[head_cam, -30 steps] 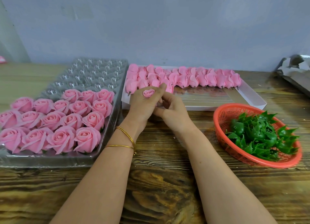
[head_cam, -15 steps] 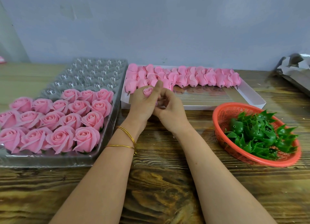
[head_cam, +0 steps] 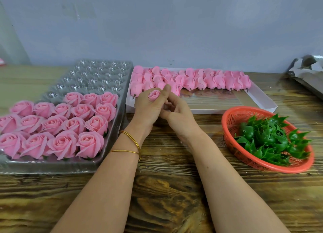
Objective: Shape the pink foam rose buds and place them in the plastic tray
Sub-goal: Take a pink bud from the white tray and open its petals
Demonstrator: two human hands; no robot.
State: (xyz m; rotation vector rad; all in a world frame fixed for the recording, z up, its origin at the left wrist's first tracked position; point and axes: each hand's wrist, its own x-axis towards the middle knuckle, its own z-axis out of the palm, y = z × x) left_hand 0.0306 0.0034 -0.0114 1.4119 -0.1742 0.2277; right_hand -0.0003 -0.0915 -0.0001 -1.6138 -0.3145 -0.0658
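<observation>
Centrally, left hand [head_cam: 148, 108] pinches a small pink foam rose bud [head_cam: 154, 95]; right hand [head_cam: 176, 114], touching at 4 o'clock, fingers curled, hold indeterminate.

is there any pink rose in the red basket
No, the red basket holds only green leaf pieces.

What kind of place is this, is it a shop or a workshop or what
Likely a small workshop bench for assembling artificial flowers: a plastic tray part filled with finished roses, a white box of unshaped buds, and a basket of green leaf bases.
</observation>
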